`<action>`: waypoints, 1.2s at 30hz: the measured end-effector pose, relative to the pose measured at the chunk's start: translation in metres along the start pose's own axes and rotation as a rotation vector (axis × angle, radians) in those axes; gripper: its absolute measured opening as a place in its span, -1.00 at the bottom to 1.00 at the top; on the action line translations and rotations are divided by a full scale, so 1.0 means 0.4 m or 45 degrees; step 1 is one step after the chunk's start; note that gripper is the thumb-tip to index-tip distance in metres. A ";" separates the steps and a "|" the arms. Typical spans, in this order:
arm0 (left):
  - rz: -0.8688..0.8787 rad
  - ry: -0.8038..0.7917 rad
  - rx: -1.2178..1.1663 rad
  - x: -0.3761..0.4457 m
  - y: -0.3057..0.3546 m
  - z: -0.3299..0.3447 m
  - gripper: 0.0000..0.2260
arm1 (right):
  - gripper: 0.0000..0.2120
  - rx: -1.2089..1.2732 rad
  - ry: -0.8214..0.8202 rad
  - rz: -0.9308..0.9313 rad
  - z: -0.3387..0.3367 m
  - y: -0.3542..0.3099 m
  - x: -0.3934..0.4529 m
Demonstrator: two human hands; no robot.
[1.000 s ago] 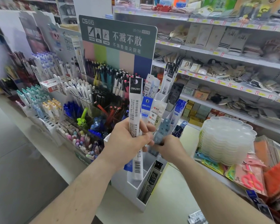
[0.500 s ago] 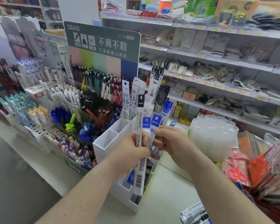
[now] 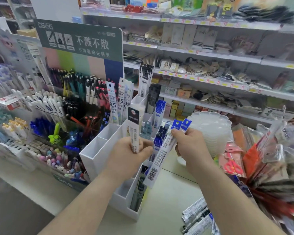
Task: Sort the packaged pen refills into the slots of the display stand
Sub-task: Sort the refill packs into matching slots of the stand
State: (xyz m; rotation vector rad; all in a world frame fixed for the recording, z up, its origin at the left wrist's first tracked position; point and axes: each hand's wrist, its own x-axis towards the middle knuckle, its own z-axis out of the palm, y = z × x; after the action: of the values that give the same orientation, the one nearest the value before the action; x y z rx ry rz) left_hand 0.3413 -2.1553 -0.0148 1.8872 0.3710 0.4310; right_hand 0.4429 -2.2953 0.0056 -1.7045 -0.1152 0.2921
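A white display stand (image 3: pixel 98 150) with tiered slots sits on the counter. Several slots hold upright refill packs (image 3: pixel 120 100); the near left ones hold nothing. My left hand (image 3: pixel 127 158) grips a black-topped refill pack (image 3: pixel 134 128) upright over the stand. My right hand (image 3: pixel 190 146) pinches two blue-topped refill packs (image 3: pixel 161 155) near their tops; they hang slanted down-left above the stand's front slots. A dark pack (image 3: pixel 137 194) lies in a front slot.
More refill packs (image 3: pixel 197 217) lie on the counter at the lower right. A pen display (image 3: pixel 61 116) with a green sign stands to the left. A stack of clear plastic trays (image 3: pixel 212 129) and hanging packets crowd the right. Shelves run behind.
My right hand has pulled the blue-topped packs away from my left hand, off to the right. The left hand keeps the black-topped pack upright. The view shifted slightly left.
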 end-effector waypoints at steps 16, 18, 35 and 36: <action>-0.047 -0.355 -0.206 -0.003 0.004 0.068 -0.69 | -0.69 0.314 -0.333 0.152 -0.047 -0.001 0.004; -0.117 -0.399 -0.344 0.000 0.003 0.068 -0.77 | -0.77 0.259 -0.374 0.139 -0.052 0.005 0.001; -0.295 -0.205 -0.524 0.044 -0.042 0.076 -0.85 | -0.78 0.608 -0.350 0.388 -0.057 0.042 0.012; -0.302 -0.169 -0.529 0.044 -0.041 0.078 -0.86 | -0.72 0.634 -0.339 0.424 -0.050 0.047 0.011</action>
State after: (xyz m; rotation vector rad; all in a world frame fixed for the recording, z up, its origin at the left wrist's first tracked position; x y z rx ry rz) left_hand 0.3707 -2.1674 -0.0383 1.4389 0.3787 0.2015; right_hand 0.4507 -2.3163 -0.0109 -1.1775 0.0466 0.7333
